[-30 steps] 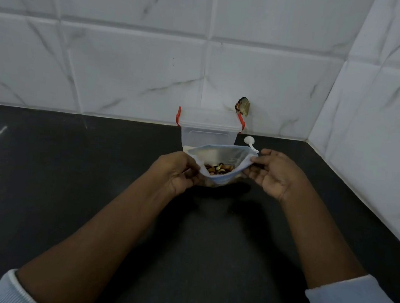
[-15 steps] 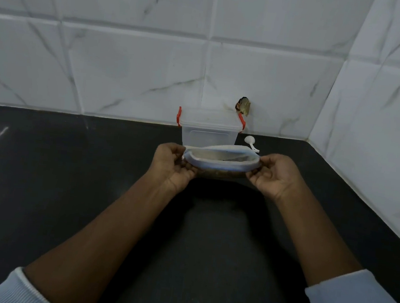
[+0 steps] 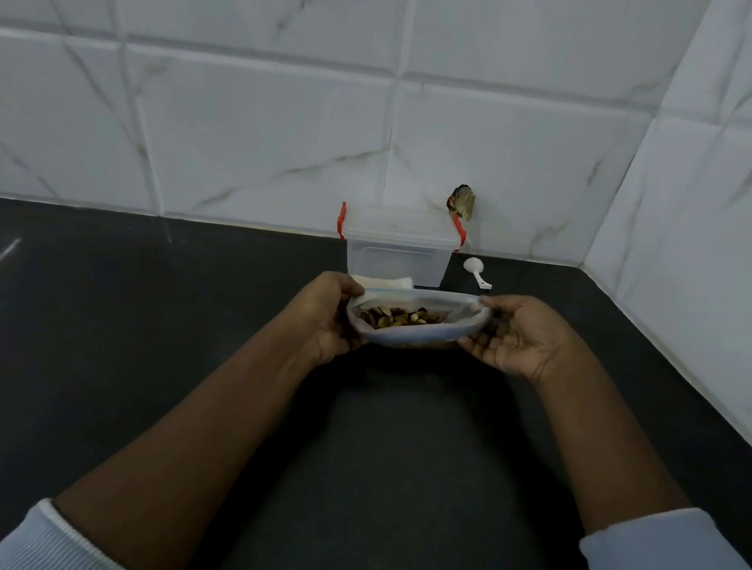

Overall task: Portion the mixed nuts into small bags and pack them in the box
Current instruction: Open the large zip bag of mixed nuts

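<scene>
Head view. The bag [image 3: 415, 330] of nuts [image 3: 401, 317] hangs above the counter [image 3: 126, 351], just in front of the box [image 3: 398, 250], and is held at both ends. The left hand [image 3: 329, 317] has its fingers curled round the left end. The right hand [image 3: 517, 337] pinches the right end, thumb on the rim and fingers underneath. The bag's mouth gapes wide, and the nuts lie in a loose heap towards the left.

Spilling is probably the main risk. With the mouth open and the bag sagging between two end grips, a tilt to either side or a slack pinch could send nuts onto the counter. Pulling the ends apart too sharply could also jerk the heap out. Both hands are occupied, so reaching for the scoop [image 3: 475, 269] means letting one end go, and the bag may then fold and tip. The box's lid looks to be on, so nothing can be packed until it is opened. The white sheet [image 3: 384, 281] lies partly behind the left hand and could be knocked.

Counts:
- Bag of nuts: one.
- Nuts: too small and too heaped to count.
- Box: one, with two red clips, one at each end of the lid.
- Scoop: one, just right of the box.
- White sheet: one patch shows. It may be a stack of small bags, but I cannot tell how many.
- Hands: two.
- Dark lump [image 3: 462, 201] on the wall: one.
</scene>
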`<control>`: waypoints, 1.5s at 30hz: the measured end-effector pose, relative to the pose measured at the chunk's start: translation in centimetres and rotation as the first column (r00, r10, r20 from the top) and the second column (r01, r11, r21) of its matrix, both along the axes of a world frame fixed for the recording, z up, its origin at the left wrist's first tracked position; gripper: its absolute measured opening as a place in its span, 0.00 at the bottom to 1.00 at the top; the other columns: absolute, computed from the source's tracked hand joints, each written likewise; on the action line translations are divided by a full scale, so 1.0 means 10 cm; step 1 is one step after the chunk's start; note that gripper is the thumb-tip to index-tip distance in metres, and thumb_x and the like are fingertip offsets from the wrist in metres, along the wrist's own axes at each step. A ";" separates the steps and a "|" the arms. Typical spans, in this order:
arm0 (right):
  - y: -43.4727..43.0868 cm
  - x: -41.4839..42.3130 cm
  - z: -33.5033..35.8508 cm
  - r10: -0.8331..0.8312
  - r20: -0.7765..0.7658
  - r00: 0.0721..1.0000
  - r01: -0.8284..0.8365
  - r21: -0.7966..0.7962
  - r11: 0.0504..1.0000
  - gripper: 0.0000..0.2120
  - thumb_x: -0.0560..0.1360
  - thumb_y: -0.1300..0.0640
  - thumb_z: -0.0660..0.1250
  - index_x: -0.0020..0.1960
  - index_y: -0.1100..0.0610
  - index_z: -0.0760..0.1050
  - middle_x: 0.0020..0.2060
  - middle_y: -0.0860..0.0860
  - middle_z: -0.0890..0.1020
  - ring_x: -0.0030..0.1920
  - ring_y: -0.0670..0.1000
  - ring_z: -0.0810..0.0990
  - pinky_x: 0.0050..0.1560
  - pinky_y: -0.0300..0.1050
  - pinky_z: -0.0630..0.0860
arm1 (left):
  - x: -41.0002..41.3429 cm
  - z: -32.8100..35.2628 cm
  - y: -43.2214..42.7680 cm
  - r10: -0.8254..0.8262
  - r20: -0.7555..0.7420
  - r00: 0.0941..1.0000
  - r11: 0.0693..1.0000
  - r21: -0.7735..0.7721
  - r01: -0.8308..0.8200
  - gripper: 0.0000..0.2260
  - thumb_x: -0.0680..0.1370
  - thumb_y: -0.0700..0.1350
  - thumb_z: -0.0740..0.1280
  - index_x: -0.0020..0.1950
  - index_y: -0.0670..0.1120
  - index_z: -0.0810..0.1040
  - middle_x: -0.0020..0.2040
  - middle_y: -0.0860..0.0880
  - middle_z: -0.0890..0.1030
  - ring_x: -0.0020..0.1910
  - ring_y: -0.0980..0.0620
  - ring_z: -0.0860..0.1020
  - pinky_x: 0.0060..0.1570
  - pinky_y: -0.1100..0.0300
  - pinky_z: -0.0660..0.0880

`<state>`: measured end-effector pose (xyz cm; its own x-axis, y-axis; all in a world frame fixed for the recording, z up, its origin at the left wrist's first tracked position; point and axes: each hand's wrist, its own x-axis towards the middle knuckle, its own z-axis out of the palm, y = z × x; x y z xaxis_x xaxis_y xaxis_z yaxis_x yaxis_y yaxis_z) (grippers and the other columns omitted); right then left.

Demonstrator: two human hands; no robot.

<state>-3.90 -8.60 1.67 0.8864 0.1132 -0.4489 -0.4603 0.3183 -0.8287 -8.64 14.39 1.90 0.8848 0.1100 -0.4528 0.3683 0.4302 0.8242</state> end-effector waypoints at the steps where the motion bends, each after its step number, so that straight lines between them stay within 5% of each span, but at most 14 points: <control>1: 0.00 0.00 0.00 0.007 -0.012 1.000 -0.007 -0.002 1.000 0.09 0.80 0.60 0.64 0.57 0.62 0.78 0.47 0.59 0.82 0.46 0.57 0.82 0.40 0.53 0.83 | 0.00 0.01 0.03 -0.017 -0.001 1.000 1.000 0.001 0.017 0.11 0.79 0.42 0.61 0.58 0.39 0.76 0.51 0.40 0.81 0.47 0.43 0.80 0.39 0.53 0.78; 6: 0.04 0.02 -0.02 0.029 0.050 0.998 -0.016 -0.255 0.967 0.09 0.81 0.54 0.62 0.52 0.59 0.77 0.44 0.58 0.81 0.43 0.54 0.79 0.39 0.47 0.77 | -0.01 0.00 0.03 -0.085 -0.020 0.996 0.970 0.227 0.087 0.15 0.79 0.46 0.61 0.64 0.43 0.74 0.54 0.42 0.81 0.49 0.46 0.79 0.44 0.54 0.75; 12: 0.03 -0.01 -0.01 0.236 0.267 0.934 -0.017 -0.629 0.777 0.14 0.82 0.45 0.65 0.56 0.55 0.80 0.48 0.56 0.80 0.44 0.53 0.76 0.43 0.49 0.74 | 0.00 0.00 0.03 -0.089 0.024 0.996 0.857 0.512 0.064 0.11 0.83 0.50 0.63 0.62 0.47 0.73 0.53 0.44 0.78 0.50 0.47 0.78 0.48 0.54 0.74; 18: 0.08 -0.02 -0.02 0.334 0.313 0.889 -0.044 -0.668 0.743 0.08 0.81 0.53 0.67 0.50 0.56 0.83 0.53 0.56 0.81 0.50 0.53 0.77 0.45 0.48 0.70 | 0.03 -0.01 0.05 -0.066 0.043 0.997 0.868 0.496 0.036 0.12 0.83 0.49 0.65 0.62 0.43 0.78 0.49 0.44 0.82 0.41 0.50 0.78 0.33 0.59 0.71; 22: 0.10 0.03 -0.06 0.237 0.242 0.941 -0.041 -0.614 0.789 0.11 0.81 0.52 0.65 0.57 0.57 0.80 0.57 0.57 0.80 0.54 0.55 0.77 0.48 0.50 0.72 | 0.00 0.02 0.05 -0.098 0.036 0.995 0.888 0.454 0.071 0.11 0.83 0.47 0.65 0.62 0.41 0.76 0.51 0.41 0.81 0.42 0.47 0.81 0.27 0.59 0.77; 28: 0.09 -0.06 -0.03 0.346 0.386 0.855 0.058 -0.734 0.676 0.12 0.84 0.46 0.62 0.56 0.53 0.77 0.54 0.53 0.79 0.52 0.51 0.77 0.45 0.48 0.72 | 0.06 -0.13 0.04 -0.321 0.209 0.924 0.463 0.886 -0.039 0.19 0.76 0.65 0.66 0.53 0.50 0.78 0.58 0.45 0.78 0.53 0.46 0.80 0.49 0.49 0.82; 32: 0.02 -0.05 -0.02 0.466 0.401 0.789 -0.002 -0.756 0.655 0.09 0.79 0.56 0.70 0.59 0.50 0.77 0.57 0.48 0.79 0.55 0.49 0.79 0.43 0.42 0.75 | 0.07 -0.17 0.05 -0.401 0.169 0.900 0.306 0.951 -0.042 0.11 0.71 0.60 0.68 0.51 0.59 0.77 0.53 0.56 0.81 0.54 0.52 0.79 0.61 0.40 0.76; 37: 0.01 0.02 -0.08 0.437 0.503 0.746 0.239 -0.814 0.529 0.06 0.79 0.58 0.69 0.51 0.50 0.84 0.50 0.45 0.84 0.52 0.47 0.81 0.44 0.41 0.74 | 0.10 -0.21 0.06 -0.324 0.287 0.902 0.345 0.923 -0.169 0.05 0.79 0.51 0.71 0.49 0.52 0.86 0.45 0.55 0.84 0.46 0.54 0.81 0.52 0.48 0.81; 42: 0.05 0.04 -0.12 0.405 0.553 0.728 0.352 -0.809 0.472 0.08 0.81 0.58 0.68 0.57 0.55 0.85 0.52 0.50 0.85 0.54 0.50 0.82 0.50 0.43 0.75 | 0.13 -0.24 0.06 -0.262 0.360 0.895 0.434 0.872 -0.224 0.08 0.80 0.49 0.71 0.54 0.47 0.87 0.44 0.52 0.85 0.42 0.58 0.81 0.45 0.57 0.81; 45: 0.07 0.03 -0.14 0.528 0.525 0.668 0.454 -0.849 0.270 0.13 0.81 0.56 0.68 0.65 0.50 0.82 0.62 0.51 0.81 0.63 0.55 0.76 0.62 0.51 0.72 | 0.14 -0.26 0.04 -0.263 0.389 0.883 0.434 0.865 -0.252 0.09 0.81 0.49 0.71 0.56 0.47 0.87 0.44 0.53 0.85 0.43 0.59 0.81 0.46 0.58 0.81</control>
